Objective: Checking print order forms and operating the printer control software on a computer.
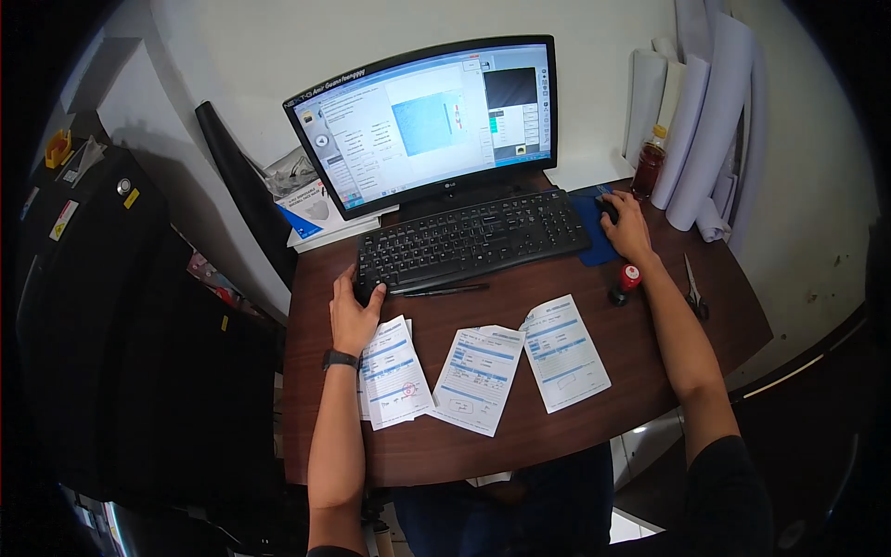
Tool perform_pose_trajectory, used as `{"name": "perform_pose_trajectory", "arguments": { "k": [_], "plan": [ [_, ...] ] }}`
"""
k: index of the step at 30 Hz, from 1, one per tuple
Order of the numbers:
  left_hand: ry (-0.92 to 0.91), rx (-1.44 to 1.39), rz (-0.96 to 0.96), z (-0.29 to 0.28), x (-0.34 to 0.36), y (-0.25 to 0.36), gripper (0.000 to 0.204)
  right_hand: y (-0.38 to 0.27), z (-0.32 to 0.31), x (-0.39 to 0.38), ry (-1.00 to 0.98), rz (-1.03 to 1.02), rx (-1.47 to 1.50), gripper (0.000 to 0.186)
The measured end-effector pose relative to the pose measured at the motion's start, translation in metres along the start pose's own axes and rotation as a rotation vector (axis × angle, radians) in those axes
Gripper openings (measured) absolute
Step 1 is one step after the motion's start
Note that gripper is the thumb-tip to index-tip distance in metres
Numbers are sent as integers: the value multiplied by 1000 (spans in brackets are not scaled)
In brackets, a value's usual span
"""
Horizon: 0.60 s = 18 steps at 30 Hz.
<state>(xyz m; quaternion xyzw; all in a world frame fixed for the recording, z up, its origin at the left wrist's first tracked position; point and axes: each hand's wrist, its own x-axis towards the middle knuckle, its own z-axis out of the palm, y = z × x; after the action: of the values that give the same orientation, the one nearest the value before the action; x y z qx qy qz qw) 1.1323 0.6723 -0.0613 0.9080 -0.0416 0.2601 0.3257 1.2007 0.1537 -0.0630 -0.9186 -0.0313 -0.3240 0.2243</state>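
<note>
My right hand (pixel 630 228) is wrapped over a dark computer mouse (pixel 608 210) on a blue mouse pad (pixel 595 243). At the near left corner of the black keyboard (pixel 473 239), my left hand (pixel 355 314) rests with thumb and fingers apart, the thumb over the corner keys. It holds nothing. A black band circles the left wrist. Behind the keyboard, a lit monitor (pixel 432 121) displays software windows with a pale blue picture. Filled-in paper forms lie in front: a left one (pixel 394 376) with a red stamp mark, a middle one (pixel 476 379) and a right one (pixel 568 357).
A red-topped stamp (pixel 630 277) and scissors (pixel 694 288) lie beside my right forearm. A black pen (pixel 441 291) lies along the keyboard. Behind stand a bottle of dark red liquid (pixel 649 163) and paper rolls (pixel 710 130). A large black machine (pixel 93 306) stands left of the desk.
</note>
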Motion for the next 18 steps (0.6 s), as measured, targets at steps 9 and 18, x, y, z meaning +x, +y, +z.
{"name": "perform_pose_trajectory", "arguments": {
  "k": [9, 18],
  "plan": [
    [7, -27, -4, -1, -1, 4, 63, -1, -1, 0, -8, -9, 7, 40],
    [-14, -2, -16, -3, 0, 7, 62, -2, -1, -2, -17, 14, 6, 41]
  ]
}}
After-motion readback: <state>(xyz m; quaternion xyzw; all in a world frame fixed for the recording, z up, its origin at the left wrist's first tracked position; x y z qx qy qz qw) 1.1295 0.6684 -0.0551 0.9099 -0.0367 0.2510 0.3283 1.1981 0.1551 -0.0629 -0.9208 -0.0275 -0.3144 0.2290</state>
